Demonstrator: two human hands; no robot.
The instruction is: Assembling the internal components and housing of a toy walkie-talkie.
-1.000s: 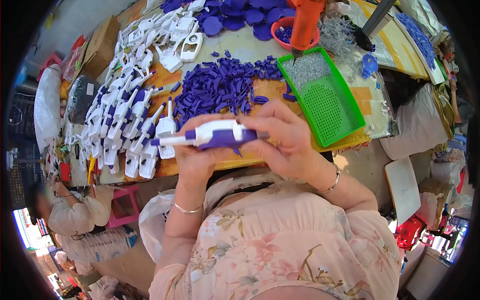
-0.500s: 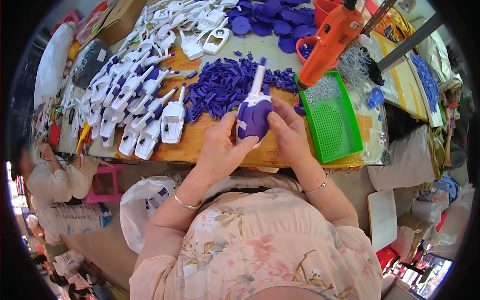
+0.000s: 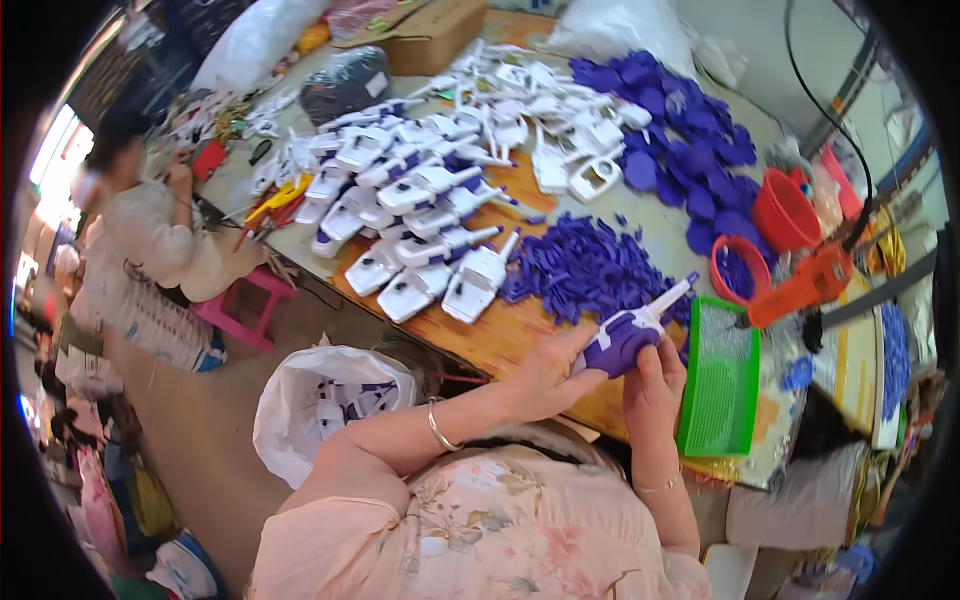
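Both hands hold a purple-and-white plastic housing (image 3: 624, 343) above the table's front edge. It has a rounded purple body and a narrow white neck with a purple tip, which points up and right. My left hand (image 3: 550, 376) is closed on its left side; my right hand (image 3: 655, 382) grips the right side with bent fingers. Just beyond lies a heap of small purple plastic parts (image 3: 590, 268). White housings (image 3: 400, 215) with purple tips are piled to the left. Close by my right hand stands a green tray (image 3: 716, 405) with a perforated bottom and small metal screws at its far end.
An orange power screwdriver (image 3: 800, 286) hangs at the right near red tubs (image 3: 786, 208). Purple discs (image 3: 690, 150) are heaped at the back. A white bag (image 3: 335, 400) with plastic pieces stands below the table. Another person (image 3: 160, 215) sits at the far left by a pink stool (image 3: 250, 305).
The view has swung left, so the table and tray appear farther right. The housing stays in both hands and has tilted from nearly upright to leaning right.
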